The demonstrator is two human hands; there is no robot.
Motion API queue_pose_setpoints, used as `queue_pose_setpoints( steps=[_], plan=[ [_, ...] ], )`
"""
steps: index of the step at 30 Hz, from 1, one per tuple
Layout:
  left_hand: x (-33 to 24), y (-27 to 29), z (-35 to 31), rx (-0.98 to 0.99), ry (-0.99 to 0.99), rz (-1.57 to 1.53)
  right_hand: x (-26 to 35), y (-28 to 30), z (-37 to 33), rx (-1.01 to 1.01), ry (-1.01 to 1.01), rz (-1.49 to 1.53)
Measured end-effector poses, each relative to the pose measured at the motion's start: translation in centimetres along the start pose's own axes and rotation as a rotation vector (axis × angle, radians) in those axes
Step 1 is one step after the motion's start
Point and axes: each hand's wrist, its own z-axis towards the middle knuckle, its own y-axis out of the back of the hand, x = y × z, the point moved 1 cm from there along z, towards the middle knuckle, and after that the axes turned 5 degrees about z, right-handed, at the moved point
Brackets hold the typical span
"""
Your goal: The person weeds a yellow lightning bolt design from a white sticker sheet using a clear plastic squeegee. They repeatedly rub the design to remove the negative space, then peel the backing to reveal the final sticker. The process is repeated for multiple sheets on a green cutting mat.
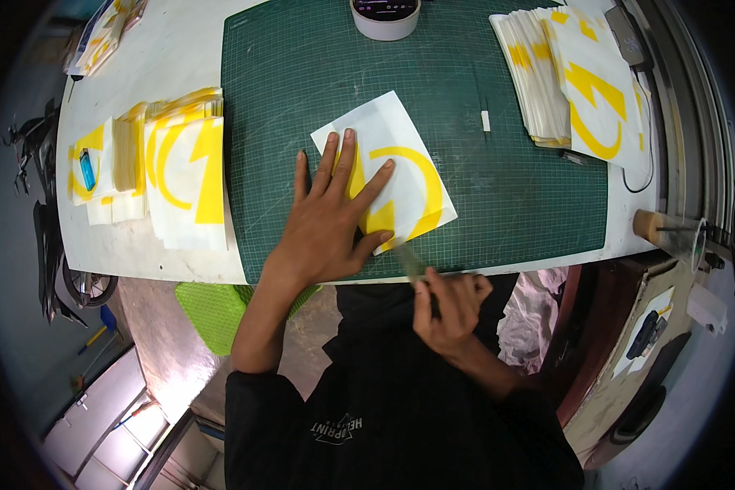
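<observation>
Along the near edge of a dark-green gridded cutting mat (531, 220), the right hand (452, 309) has its thumb and fingertips clamped on a thin flat tool (407, 260), blurred, at the lower corner of a white four-sided sheet printed in yellow (404, 184). Over that sheet, which lies on the mat, the left hand (320, 230) rests flat, fingers spread apart. Farther off stand left-side yellow-and-white stacks (189, 171), a similar right-side stack (537, 77) and a rounded white device (386, 29).

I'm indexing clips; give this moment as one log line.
left hand: spread on printed sheet | right hand: holding blurred tool near sheet's corner | sheet: on green mat
</observation>
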Motion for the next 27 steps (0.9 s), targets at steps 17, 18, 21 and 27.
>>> queue_pose_setpoints(
  steps=[17,18,21,27],
  plan=[
    [0.1,-0.5,0.0,-0.015,0.009,-0.001,-4.5,3.2,1.3,-0.193,-0.065,-0.076],
    [0.0,-0.5,0.0,-0.016,0.01,0.002,-4.4,2.9,1.2,-0.182,-0.065,-0.071],
    [0.1,-0.7,0.1,-0.014,0.01,0.002,-4.4,2.4,0.9,-0.166,-0.078,-0.072],
    [-1.3,-0.1,0.4,-0.109,0.043,0.044,-5.6,3.5,1.3,-0.194,-0.119,-0.113]
  ],
)
